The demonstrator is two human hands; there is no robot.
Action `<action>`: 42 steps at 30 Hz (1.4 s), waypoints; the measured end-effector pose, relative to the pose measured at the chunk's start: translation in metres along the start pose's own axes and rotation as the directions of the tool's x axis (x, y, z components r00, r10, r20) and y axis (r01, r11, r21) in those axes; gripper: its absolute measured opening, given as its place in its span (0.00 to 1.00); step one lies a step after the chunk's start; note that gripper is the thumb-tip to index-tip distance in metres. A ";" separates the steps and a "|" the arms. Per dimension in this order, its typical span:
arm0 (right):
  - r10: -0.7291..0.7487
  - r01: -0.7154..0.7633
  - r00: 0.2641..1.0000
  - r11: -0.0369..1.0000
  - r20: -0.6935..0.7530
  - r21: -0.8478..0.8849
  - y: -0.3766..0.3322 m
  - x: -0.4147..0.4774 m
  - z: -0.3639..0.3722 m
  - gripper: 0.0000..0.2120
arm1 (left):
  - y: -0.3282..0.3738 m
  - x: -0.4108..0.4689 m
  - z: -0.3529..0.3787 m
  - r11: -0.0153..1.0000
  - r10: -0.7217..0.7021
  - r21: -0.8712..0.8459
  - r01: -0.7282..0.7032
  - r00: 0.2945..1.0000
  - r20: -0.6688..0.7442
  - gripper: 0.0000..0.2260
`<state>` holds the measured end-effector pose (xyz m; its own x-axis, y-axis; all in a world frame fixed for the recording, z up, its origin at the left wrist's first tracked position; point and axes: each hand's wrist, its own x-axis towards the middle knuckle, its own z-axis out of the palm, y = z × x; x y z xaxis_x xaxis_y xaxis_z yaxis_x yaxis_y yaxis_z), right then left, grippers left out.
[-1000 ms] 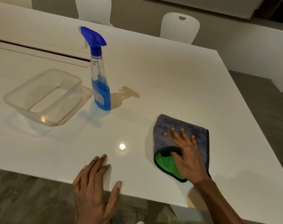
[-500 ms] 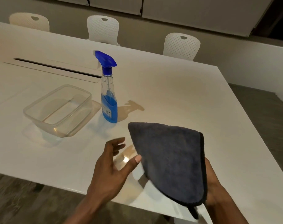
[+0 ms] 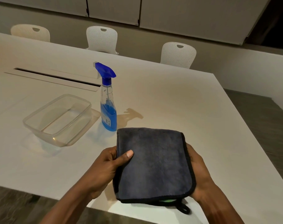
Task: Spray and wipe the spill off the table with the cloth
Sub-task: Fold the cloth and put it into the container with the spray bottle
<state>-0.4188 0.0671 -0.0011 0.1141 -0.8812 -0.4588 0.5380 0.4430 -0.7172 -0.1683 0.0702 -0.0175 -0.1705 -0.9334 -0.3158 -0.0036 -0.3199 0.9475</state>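
We hold the folded grey cloth flat between both hands, lifted above the near edge of the table, just in front of the spray bottle, probably to settle the fold before any wiping. Our left hand pinches the cloth's left edge, thumb on top and fingers hidden beneath; our right hand cups its right edge, and we cannot tell how those fingers sit because the cloth hides them. The bottle stands upright and untouched, with the clear plastic container just to its left. We judge that spraying has not begun, and we cannot pick out a spill on the pale top.
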 end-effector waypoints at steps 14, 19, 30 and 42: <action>0.023 0.009 0.996 0.940 0.091 -0.341 -0.006 0.010 -0.012 0.22 | 0.006 0.005 -0.036 0.999 -0.049 0.017 0.048 0.993 0.106 0.28; -0.062 0.195 0.964 0.822 0.257 -0.534 -0.010 0.009 -0.002 0.25 | 0.007 0.008 -0.057 0.997 0.046 -0.069 -0.037 0.991 0.129 0.23; -0.325 0.536 0.836 0.652 0.442 -0.536 -0.008 0.024 0.040 0.26 | 0.024 0.013 -0.113 0.963 0.259 -0.141 -0.231 0.937 0.236 0.10; -0.310 0.533 0.844 0.577 0.438 -0.619 0.015 0.048 0.107 0.22 | 0.032 0.013 -0.154 0.997 -0.066 -0.025 0.073 0.973 0.223 0.26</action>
<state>-0.3157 0.0136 0.0222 0.2947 -0.9534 0.0650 -0.1460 -0.1121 -0.9829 -0.0193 0.0230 0.0007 -0.3849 -0.8508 -0.3578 0.0085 -0.3910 0.9204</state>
